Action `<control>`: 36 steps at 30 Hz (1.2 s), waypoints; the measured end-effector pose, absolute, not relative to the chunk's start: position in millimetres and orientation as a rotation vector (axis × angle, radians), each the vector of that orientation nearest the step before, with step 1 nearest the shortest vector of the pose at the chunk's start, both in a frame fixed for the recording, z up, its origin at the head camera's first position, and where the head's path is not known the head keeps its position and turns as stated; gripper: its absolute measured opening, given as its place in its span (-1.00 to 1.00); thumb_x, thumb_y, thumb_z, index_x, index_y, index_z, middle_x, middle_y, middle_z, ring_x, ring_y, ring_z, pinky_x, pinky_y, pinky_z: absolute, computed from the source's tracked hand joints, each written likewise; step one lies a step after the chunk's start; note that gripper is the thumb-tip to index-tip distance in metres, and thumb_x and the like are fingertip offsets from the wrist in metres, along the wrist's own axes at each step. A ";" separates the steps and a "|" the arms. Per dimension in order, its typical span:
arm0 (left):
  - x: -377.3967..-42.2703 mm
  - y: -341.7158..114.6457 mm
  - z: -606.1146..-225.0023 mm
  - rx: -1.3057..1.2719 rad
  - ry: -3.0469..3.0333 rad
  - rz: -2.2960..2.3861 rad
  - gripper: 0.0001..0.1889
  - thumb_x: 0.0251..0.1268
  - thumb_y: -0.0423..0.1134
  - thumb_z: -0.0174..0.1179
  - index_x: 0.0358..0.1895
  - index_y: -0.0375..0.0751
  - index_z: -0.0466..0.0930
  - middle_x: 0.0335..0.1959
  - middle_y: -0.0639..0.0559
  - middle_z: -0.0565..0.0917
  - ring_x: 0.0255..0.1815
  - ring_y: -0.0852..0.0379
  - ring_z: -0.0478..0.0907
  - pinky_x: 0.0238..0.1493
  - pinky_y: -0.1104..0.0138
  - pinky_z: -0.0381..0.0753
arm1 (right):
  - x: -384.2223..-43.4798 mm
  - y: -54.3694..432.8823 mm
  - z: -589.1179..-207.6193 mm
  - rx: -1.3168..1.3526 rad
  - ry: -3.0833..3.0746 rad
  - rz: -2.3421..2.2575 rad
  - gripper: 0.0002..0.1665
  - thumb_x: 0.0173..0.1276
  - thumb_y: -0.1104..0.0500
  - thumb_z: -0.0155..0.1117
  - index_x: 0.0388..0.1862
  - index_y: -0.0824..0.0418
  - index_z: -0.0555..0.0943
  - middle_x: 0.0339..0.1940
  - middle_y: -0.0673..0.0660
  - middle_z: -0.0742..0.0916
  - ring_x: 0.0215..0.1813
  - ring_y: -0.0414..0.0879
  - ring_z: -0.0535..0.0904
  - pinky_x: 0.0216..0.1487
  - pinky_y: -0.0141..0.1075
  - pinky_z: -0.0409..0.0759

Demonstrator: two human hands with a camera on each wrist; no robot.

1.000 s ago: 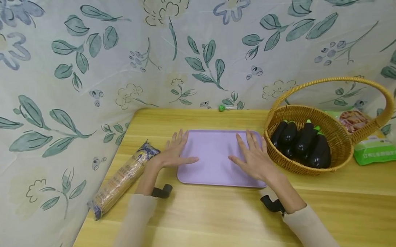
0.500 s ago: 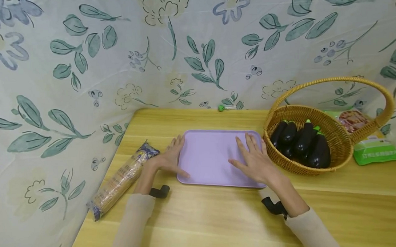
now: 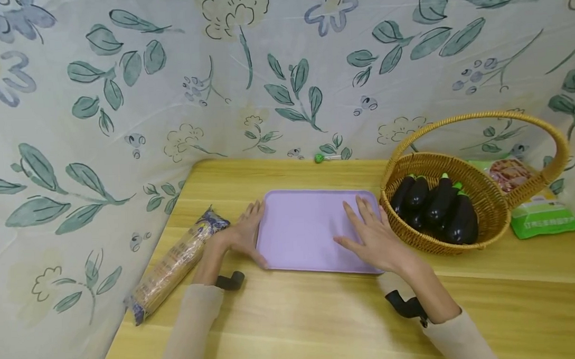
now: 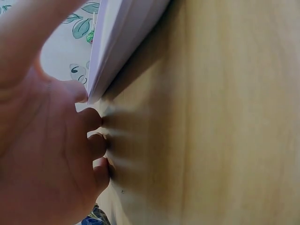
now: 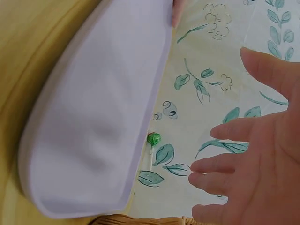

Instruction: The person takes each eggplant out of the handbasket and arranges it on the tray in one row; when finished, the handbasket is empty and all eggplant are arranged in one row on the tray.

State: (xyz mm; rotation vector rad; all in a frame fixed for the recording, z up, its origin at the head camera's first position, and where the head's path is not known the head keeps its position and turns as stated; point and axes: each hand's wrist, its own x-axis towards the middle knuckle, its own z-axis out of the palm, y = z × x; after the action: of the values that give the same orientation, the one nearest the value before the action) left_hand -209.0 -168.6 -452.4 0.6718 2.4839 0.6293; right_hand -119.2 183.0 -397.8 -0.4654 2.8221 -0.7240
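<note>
The purple tray [image 3: 298,226] lies on the wooden table [image 3: 302,321], in front of the person. The left hand [image 3: 244,234] is at its left edge: the thumb is by the near corner, the other fingers are a little curved, and their tips seem to touch the table. The right hand [image 3: 377,240] is above the right part of the tray, with fingers widely spread and holding nothing. Just to the right stands a basket [image 3: 491,201] with eggplants [image 3: 438,208].

Two hands [image 3: 244,234] [image 3: 372,242], one tray [image 3: 301,229]
One packet [image 3: 176,265] is lying left, one lollipop [image 3: 319,158] far; right, one basket [image 3: 493,201], at least five eggplants [image 3: 439,200].
</note>
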 end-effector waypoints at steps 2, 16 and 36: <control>-208.9 -169.7 -454.8 0.674 2.488 0.603 0.79 -0.47 0.27 0.73 0.66 -0.26 -0.57 0.67 -0.35 -0.54 0.70 -0.30 -0.60 0.70 -0.18 -0.37 | -115.9 185.9 -393.3 -0.480 2.802 -0.772 0.06 0.57 -0.31 0.07 0.72 0.26 -0.06 0.73 0.40 -0.17 0.74 0.35 -0.31 0.64 0.42 -0.42; -215.5 -175.6 -476.4 0.668 2.511 0.520 0.87 -0.58 0.42 0.68 0.64 -0.14 -0.68 0.66 -0.21 -0.63 0.70 -0.16 -0.67 0.73 -0.06 -0.43 | -103.1 238.1 -354.3 -0.527 2.735 -1.049 -0.02 0.57 -0.13 0.22 0.75 0.02 -0.05 0.76 0.26 0.01 0.70 0.42 -0.03 0.45 0.54 0.17; -209.9 -169.7 -459.4 0.670 2.477 0.559 0.81 -0.46 0.29 0.72 0.64 -0.27 -0.63 0.66 -0.32 -0.58 0.70 -0.26 -0.64 0.71 -0.12 -0.46 | -127.4 321.1 -379.8 0.227 2.983 -0.996 0.03 0.66 -0.24 -0.09 0.71 0.29 -0.30 0.61 0.70 -0.09 0.49 0.77 -0.08 0.31 0.67 0.05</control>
State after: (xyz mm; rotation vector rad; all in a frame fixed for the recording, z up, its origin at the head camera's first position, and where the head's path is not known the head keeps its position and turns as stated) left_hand -209.9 -169.7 -459.4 0.6695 2.4771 0.5587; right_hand -127.4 321.1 -379.8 0.2268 2.9834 -0.9956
